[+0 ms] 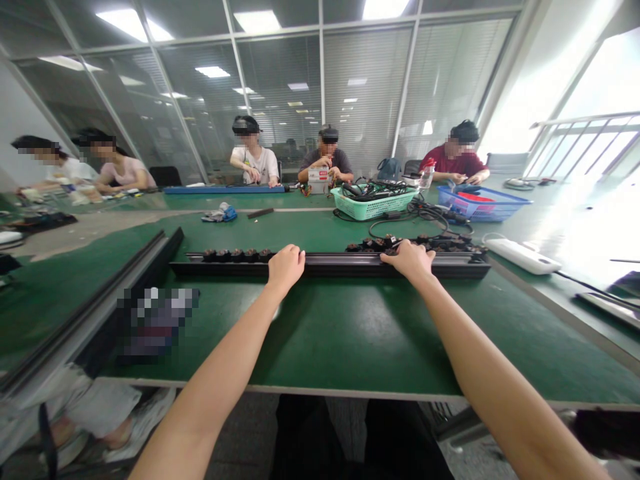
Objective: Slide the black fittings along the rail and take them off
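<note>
Black rail [345, 265] lies left-right across the green tabletop [360, 347], set back from the near edge. Left hand [287, 264] is wrapped over it left of middle; right hand [413, 259] is clamped on it further right, can't tell if it also pinches a small part. Small black parts [237, 255] sit along the rail's far side at both ends.

Surface: a second long rail [143, 272] runs diagonally at left. Beyond the work: blue-grey cloth [220, 213], green basket [370, 211] full of cables, blue basket [493, 212]. White power strip [523, 257] right of the rail. Tabletop shows strong glare at far right.

Room: glass partition [280, 87] with blinds across the back, reflecting ceiling lights; bright window and railing [585, 122] at right. Five people sit along the far side and left.
</note>
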A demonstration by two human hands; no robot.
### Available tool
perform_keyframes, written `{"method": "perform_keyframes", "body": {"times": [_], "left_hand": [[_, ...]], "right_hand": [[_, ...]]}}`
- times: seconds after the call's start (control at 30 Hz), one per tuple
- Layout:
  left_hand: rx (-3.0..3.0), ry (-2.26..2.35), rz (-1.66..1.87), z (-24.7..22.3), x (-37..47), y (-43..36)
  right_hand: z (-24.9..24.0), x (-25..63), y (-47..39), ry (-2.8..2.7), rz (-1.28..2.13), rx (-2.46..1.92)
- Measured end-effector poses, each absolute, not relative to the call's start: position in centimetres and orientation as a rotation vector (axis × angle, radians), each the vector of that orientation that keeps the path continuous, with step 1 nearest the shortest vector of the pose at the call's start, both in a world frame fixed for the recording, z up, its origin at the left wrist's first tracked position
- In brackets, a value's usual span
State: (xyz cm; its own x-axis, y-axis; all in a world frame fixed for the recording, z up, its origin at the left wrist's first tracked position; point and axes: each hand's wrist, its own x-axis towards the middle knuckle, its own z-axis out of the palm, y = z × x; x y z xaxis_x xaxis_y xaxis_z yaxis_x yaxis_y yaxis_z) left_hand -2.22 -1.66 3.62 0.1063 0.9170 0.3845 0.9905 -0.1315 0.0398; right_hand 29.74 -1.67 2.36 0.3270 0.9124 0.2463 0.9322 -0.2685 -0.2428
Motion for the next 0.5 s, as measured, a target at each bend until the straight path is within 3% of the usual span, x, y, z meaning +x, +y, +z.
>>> {"method": "perform_keyframes", "body": {"times": [0.5], "left_hand": [[-2.141, -1.904, -0.451, 3.7, -2.1, -1.7]], "right_hand": [[2.2, 31.0, -1.1, -1.708, 0.025, -2.227]]}}
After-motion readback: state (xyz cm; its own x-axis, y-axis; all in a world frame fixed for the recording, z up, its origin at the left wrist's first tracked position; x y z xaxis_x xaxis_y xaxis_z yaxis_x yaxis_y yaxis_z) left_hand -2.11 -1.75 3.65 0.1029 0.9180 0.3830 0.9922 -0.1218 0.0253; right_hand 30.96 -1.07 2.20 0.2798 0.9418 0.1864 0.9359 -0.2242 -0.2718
